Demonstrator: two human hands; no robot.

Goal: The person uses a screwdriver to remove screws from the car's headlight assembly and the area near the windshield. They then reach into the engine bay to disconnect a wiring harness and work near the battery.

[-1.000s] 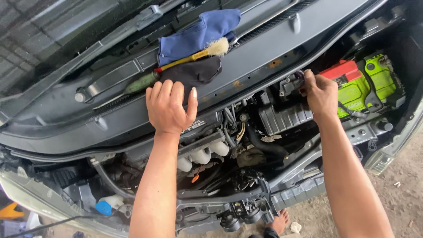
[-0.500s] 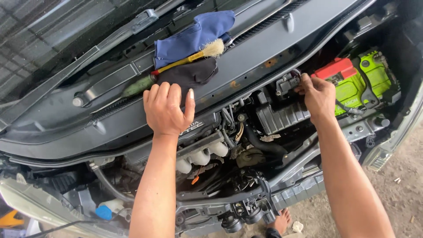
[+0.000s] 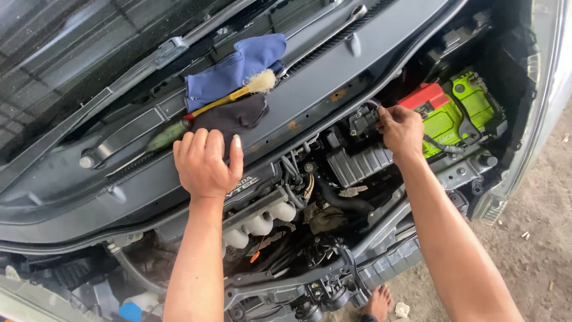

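Left hand (image 3: 205, 162) flat on the dark panel (image 3: 333, 89) under the windscreen, fingers spread, holding nothing. Right hand (image 3: 403, 128) far off to the other side, fingers pinched shut on a small black plug part (image 3: 363, 121) at the back of the engine bay, just under the panel's edge.

Nearest, at the bottom: a bare foot (image 3: 378, 302) on the dirt ground, just past the car's front bar. Blue cap (image 3: 129, 311) low in the left corner. Pale curved pipes (image 3: 257, 222) right below the left wrist, with a bit of orange under them. Thick black hose (image 3: 339, 200) bending beside those pipes. Ribbed grey box (image 3: 357, 164) just under the right hand.

Further back — a bright green battery (image 3: 462, 110) with a red cover (image 3: 424, 98) on its near end, just beside the right hand, touching or not is hard to tell.

Furthest, on the panel above the left hand: a dark cloth (image 3: 232, 117) right past the fingertips, a brush (image 3: 235, 98) with a yellow handle and pale bristles lying across it, and a blue cloth (image 3: 235, 68) behind that. Green handle (image 3: 165, 136) poking out to the left of the dark cloth. Long wiper arm (image 3: 325, 33) lying across the top, by the glass.
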